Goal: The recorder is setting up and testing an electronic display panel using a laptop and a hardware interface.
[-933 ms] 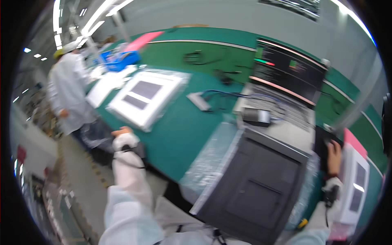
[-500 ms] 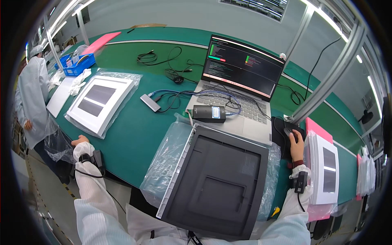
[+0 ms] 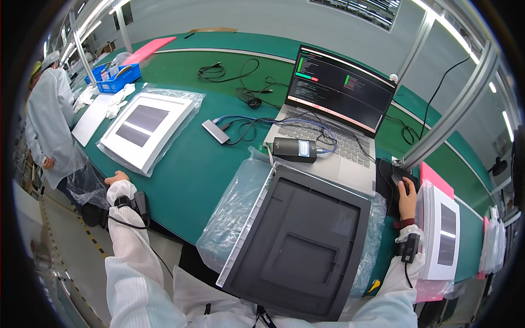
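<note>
My right hand (image 3: 406, 200) lies over a dark computer mouse (image 3: 398, 178) on a black mouse pad (image 3: 385, 188), right of the open laptop (image 3: 333, 173). At the left, my left hand (image 3: 117, 177) rests on the table's near edge with its fingers curled; I see nothing in it. In front of me a large dark grey panel with a raised frame (image 3: 306, 240) lies tilted on clear plastic wrap (image 3: 232, 202), its upper edge against the laptop. A small black box (image 3: 294, 148) with cables sits on the laptop's keyboard side.
A grey hub (image 3: 215, 132) and loose black cables (image 3: 249, 98) lie on the green table (image 3: 180, 180). White framed panels (image 3: 145, 128) in plastic are at left, with more stacked (image 3: 444, 235) at right. A blue bin (image 3: 119, 81) and a co-worker (image 3: 52, 120) are far left. A metal post (image 3: 454, 120) rises right.
The whole view has shifted, so the scene sits a little further right. Both hands keep their places, the right one still on the mouse.
</note>
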### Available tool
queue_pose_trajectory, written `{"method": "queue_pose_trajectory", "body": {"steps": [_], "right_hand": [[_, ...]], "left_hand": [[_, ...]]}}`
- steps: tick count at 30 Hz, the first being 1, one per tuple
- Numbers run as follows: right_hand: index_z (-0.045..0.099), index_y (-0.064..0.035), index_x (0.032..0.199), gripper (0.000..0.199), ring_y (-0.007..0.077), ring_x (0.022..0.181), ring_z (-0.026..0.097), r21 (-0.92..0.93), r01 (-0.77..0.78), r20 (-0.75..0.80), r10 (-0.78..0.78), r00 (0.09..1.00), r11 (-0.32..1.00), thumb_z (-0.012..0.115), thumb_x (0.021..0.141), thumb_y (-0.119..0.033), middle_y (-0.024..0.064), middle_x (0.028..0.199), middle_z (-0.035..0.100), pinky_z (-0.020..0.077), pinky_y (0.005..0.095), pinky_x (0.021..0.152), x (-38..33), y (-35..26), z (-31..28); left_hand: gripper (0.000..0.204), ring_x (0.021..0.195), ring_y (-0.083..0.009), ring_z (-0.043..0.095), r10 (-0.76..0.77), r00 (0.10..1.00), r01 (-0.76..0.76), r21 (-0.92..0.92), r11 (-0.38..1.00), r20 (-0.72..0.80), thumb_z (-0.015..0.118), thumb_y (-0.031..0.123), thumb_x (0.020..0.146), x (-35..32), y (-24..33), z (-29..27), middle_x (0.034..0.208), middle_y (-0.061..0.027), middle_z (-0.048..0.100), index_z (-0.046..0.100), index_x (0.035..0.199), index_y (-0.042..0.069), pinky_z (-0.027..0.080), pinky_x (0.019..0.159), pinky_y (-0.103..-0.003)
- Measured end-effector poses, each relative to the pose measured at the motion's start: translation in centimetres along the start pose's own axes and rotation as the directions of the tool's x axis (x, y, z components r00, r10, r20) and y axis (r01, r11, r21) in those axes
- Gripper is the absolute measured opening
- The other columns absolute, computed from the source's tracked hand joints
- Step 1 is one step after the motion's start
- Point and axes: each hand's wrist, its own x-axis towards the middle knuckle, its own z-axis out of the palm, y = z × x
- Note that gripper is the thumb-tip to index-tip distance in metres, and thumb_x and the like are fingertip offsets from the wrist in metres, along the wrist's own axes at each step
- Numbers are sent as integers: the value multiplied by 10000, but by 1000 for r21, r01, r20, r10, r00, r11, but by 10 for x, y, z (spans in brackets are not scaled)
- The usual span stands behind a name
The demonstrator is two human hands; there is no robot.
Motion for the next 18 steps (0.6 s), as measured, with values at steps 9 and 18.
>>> {"method": "queue_pose_trajectory", "body": {"steps": [9,18], "right_hand": [[543,2,1106,302,175,987,529,57,-34,26,33,999,998,552,885,-204,89,1040,578,387,278,882,2,8,1],[549,-12,1121,306,179,1002,519,14,-7,19,6,1000,1000,539,899,-221,90,1060,570,377,280,893,6,23,-5]], "left_hand": [[413,922,-439,577,4,998,-4,6,1000,62,570,258,739,-23,11,-27,987,-263,587,467,1045,0,433,815,-508],[402,850,-432,603,92,995,-96,106,990,44,515,295,806,-31,12,-27,941,-278,591,371,1054,13,465,750,-498]]}}
